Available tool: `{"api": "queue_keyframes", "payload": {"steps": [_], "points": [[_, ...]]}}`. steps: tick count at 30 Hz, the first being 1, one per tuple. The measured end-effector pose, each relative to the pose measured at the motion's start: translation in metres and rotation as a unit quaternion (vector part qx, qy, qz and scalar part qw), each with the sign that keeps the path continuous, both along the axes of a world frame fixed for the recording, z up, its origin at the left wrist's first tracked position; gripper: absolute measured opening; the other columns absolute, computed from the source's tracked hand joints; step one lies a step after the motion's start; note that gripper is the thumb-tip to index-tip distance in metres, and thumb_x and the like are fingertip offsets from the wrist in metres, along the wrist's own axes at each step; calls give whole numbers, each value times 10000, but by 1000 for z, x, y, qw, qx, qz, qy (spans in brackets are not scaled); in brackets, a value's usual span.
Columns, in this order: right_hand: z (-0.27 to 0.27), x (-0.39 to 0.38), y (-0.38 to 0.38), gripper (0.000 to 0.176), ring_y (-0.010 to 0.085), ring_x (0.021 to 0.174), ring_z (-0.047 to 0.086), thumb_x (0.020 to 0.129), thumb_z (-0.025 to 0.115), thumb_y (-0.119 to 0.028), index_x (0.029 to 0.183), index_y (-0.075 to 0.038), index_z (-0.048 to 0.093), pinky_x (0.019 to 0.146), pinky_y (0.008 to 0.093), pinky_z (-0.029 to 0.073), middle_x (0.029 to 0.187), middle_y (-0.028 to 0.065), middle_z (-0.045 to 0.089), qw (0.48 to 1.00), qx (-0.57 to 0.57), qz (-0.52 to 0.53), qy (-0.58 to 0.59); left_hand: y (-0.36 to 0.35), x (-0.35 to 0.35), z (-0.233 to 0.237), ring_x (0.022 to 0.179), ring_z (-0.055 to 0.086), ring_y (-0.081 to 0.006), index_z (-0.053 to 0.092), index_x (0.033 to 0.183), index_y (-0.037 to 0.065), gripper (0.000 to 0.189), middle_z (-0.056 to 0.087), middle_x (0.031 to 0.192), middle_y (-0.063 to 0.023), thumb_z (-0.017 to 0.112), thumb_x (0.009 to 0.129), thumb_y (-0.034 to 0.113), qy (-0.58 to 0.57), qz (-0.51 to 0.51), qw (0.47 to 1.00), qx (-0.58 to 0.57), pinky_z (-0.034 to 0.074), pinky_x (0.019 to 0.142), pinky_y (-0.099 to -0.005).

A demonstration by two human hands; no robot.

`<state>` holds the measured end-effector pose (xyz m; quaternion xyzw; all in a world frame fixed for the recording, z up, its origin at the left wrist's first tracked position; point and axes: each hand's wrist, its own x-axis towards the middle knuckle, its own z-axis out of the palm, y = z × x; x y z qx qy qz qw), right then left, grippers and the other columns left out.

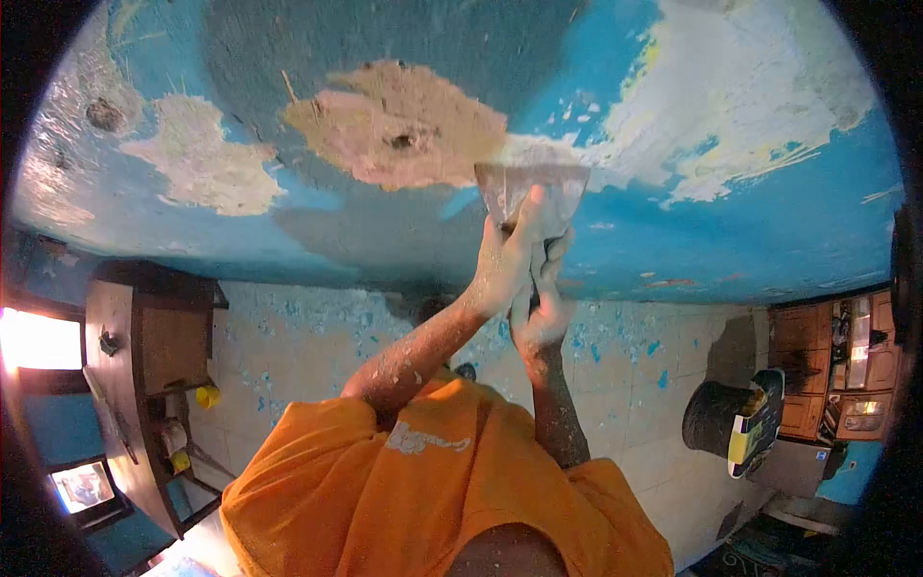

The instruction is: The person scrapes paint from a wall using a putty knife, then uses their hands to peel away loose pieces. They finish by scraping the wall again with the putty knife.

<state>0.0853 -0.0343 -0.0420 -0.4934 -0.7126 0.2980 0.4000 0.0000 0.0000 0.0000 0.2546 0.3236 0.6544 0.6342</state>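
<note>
Head view: the scraper (pixel 535 185) is clamped at its handle by both hands, left hand (pixel 508 258) above the right hand (pixel 541 313). The blade is pressed to the peeling wall (pixel 769 240) just beyond the grip. It is judged light and stiff, and the handle is probably dust-slick.

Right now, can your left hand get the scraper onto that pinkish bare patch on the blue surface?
Probably yes. The left hand grips the scraper with the right hand, and its blade sits at the right edge of the pinkish patch; nothing lies between.
</note>
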Motion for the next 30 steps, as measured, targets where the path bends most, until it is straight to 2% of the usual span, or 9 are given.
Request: {"api": "queue_keyframes", "payload": {"steps": [2,6,10,12,16,19,22,27,30], "points": [[-7,-6,14,332,312,624,597,751,564,-99,1076,-37,528,558,341,462,794,209,584,987,143,-67,-16,11,-4,4,520,496,-132,477,922,56,405,500,663,-50,519,825,447,26,16,999,8,475,465,-283],[57,-7,13,339,297,628,610,790,531,-98,1111,6,507,544,313,458,936,221,587,998,37,5,-42,-8,-22,85,458,452,-88,495,800,39,391,492,587,-22,485,853,427,26,11,995,93,355,391,-230],[8,-3,4,360,389,634,570,775,524,-130,1101,15,480,544,372,448,733,230,567,974,207,-50,-73,5,-6,15,468,475,-96,495,826,28,406,513,602,-41,479,852,433,55,12,998,11,360,386,-231],[12,-7,0,347,250,670,628,807,522,-123,1129,4,496,551,298,459,970,220,579,994,99,-40,3,6,-6,20,486,468,-101,482,850,25,408,501,630,-44,482,850,433,50,17,998,17,427,449,-265],[-12,-3,9,362,232,677,628,813,522,-138,1146,-1,486,557,297,460,968,214,586,997,27,-38,-64,7,-8,7,508,471,-113,473,882,14,423,502,685,-57,499,840,434,35,-23,999,-4,514,529,-319],[14,-16,21,294,220,557,597,818,525,-161,1056,9,543,513,299,438,682,146,616,980,179,-90,-1,16,-3,21,491,479,-92,504,826,24,390,522,626,-32,499,848,413,90,112,989,47,387,410,-238],[35,-13,0,311,222,603,616,821,522,-180,1070,7,537,540,290,456,857,187,625,993,90,-58,-40,6,-18,60,516,492,-86,523,861,24,389,530,654,-29,517,839,412,78,38,995,42,398,434,-231],[4,-17,-3,354,231,572,617,805,527,-128,1125,19,498,515,301,459,991,189,599,989,134,-58,-17,7,-9,3,548,509,-87,527,866,24,377,533,702,-28,516,844,400,51,44,998,2,403,439,-227],[-5,-10,-6,362,183,616,626,800,533,-99,1142,7,489,534,277,465,1059,198,570,993,-59,-84,-50,4,-7,7,530,464,-125,462,905,13,362,473,673,-54,513,850,367,28,17,999,9,542,580,-404]]}}
